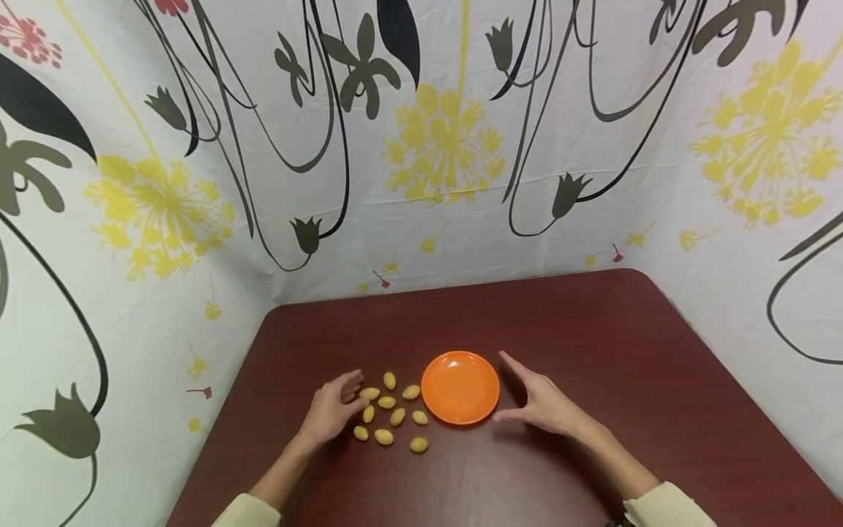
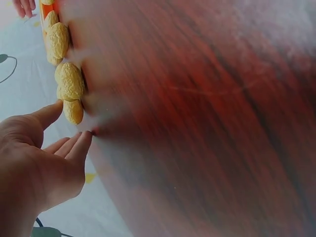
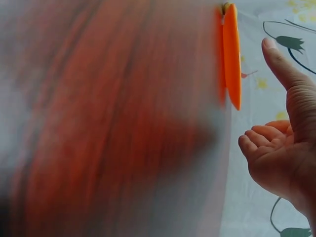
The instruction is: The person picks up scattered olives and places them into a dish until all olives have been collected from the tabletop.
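Note:
Several small yellow oval pieces with wrinkled skin (image 1: 384, 437), nut-like in shape, lie scattered on the table left of an orange plate (image 1: 460, 388). My left hand (image 1: 336, 410) is at the left side of this group, thumb and fingers apart. In the left wrist view, its thumb tip is right at the nearest yellow pieces (image 2: 70, 81), and nothing shows in its grasp. On the plate's right, my right hand (image 1: 543, 402) holds its thumb and fingers spread around the rim side. Edge-on in the right wrist view, the plate (image 3: 231, 59) stands a little beyond that hand's thumb.
A dark red wooden table (image 1: 527, 315) with rounded far corners carries everything. White cloth walls (image 1: 408, 241) with printed flowers rise along its back and sides. The plate's top surface is bare, with the yellow pieces close to its left rim.

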